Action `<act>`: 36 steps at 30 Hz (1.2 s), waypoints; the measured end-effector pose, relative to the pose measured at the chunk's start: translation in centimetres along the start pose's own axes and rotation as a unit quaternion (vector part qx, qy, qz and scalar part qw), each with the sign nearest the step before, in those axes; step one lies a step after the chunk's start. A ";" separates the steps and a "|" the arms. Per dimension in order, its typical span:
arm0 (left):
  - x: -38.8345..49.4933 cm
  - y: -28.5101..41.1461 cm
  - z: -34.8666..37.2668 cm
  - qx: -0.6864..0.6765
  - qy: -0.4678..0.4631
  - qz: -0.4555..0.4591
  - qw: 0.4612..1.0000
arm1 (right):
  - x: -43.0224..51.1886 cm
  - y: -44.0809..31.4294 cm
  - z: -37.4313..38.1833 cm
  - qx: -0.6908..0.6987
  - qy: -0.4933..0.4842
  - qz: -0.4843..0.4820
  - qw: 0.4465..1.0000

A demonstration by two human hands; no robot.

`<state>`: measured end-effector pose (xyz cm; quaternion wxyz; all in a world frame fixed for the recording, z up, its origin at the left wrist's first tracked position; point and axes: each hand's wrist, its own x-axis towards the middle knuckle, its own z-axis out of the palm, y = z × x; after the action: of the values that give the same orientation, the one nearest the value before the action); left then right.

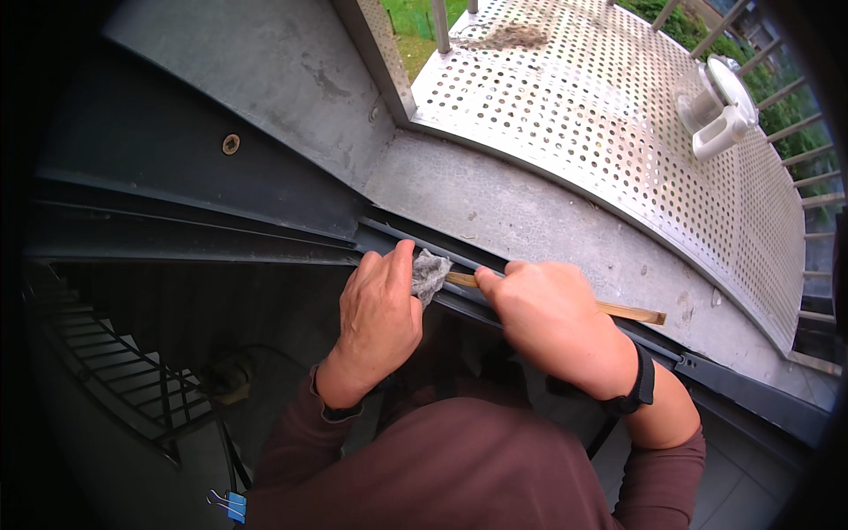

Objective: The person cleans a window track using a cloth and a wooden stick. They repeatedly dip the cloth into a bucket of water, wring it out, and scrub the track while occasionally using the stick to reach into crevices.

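A flat wooden stick (633, 313) runs under the fingers of my right hand (553, 318), which grips it near its middle. At the stick's left end sits a crumpled grey cloth (430, 273). My left hand (383, 311) holds that cloth from the left side, its fingertips partly hidden. Both hands are over the dark metal frame (477, 311) of a window or door, with a grey seal strip (397, 232) along its channel. Whether the cloth is wrapped around the stick's tip I cannot tell.
Beyond the frame lies a grey sill (503, 192), then a perforated metal balcony floor (563, 99) with railings. A lidded jug (719, 106) stands there at right, and dry debris (510, 36) lies at the back. Metal stairs (126, 371) are lower left; a blue binder clip (235, 506) is near the bottom.
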<state>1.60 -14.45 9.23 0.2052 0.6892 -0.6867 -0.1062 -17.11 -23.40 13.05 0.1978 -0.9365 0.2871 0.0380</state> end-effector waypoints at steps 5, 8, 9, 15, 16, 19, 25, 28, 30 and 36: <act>-0.1 -0.1 0.5 -0.007 0.009 -0.031 0.999 | 1.7 -1.1 1.2 0.008 0.001 0.013 1.000; -0.3 -0.3 1.3 -0.028 0.040 -0.036 0.998 | 2.4 -1.3 0.8 0.015 -0.030 0.016 0.999; -0.4 -0.4 1.5 -0.028 0.049 -0.044 0.997 | 2.5 -1.3 1.0 0.027 -0.022 0.017 0.999; -0.7 -2.1 2.8 -0.022 0.150 -0.049 0.987 | 4.0 -2.2 5.0 0.092 0.095 0.009 0.991; -0.7 -2.3 3.1 -0.021 0.169 -0.041 0.985 | 4.1 -2.3 5.2 0.103 0.108 0.008 0.989; -1.1 -2.2 3.3 -0.048 0.198 -0.029 0.979 | 3.9 -2.2 5.4 0.099 0.124 0.000 0.987; -3.2 -1.8 1.5 -0.027 0.297 0.024 0.954 | 1.9 -3.8 4.1 0.070 0.204 -0.058 0.975; -6.0 -1.8 0.3 -0.029 0.302 0.052 0.951 | 0.2 -4.8 4.0 0.013 0.180 -0.108 0.978; -8.2 -2.9 0.2 -0.069 0.271 0.046 0.959 | -0.5 -5.2 4.0 0.002 0.148 -0.126 0.981; -16.2 -16.7 9.9 0.122 -0.090 -0.295 0.943 | -2.2 -4.5 4.5 -0.061 0.049 -0.037 0.996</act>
<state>11.84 -0.24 -8.95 0.0161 0.8682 -0.4760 -0.1392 -16.28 -17.05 10.94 0.1277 -0.9576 0.2584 0.0019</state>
